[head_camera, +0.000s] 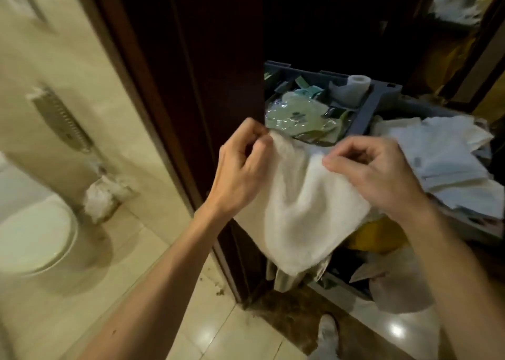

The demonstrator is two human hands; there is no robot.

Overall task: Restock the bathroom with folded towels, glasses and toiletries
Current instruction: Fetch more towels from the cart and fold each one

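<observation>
"One towel (pixel 306 212) is all that's in play. It's white and hangs by the dark door (pixel 196 86), between the bathroom and the supply tray (pixel 366 110). The left hand (pixel 243 168) pinches its top corner and the right hand (pixel 377 176) pinches the top edge further along. Both sets of fingers are curled onto the cloth, and the rest droops open below."

"So it isn't folded?"

"No, it's loose. I'd call the job barely begun. Nothing fresh shows on the bathroom side, only the toilet (pixel 35 236) and the tiled wall (pixel 82 72). No glasses are in sight anywhere."

"What's in the tray?"

"Plenty. It's grey and split into compartments. The near one holds a heap of clear and green packets (pixel 297 113), toiletries I'd guess, though they're too blurred to read. A toilet roll (pixel 355 86) stands in the compartment just behind them."

"And beside it?"

"A pile of towels (pixel 448 165) lies to the right of the tray, roughly folded, just behind the right hand. Below that pile hangs a yellow bag (pixel 377 234), partly hidden by the held towel. What's in it I can't tell."

"What remains, then?"

"By my reckoning, nearly all of it. This towel wants folding and carrying in, then more from the pile, the packets, and glasses from wherever they're kept."
</observation>
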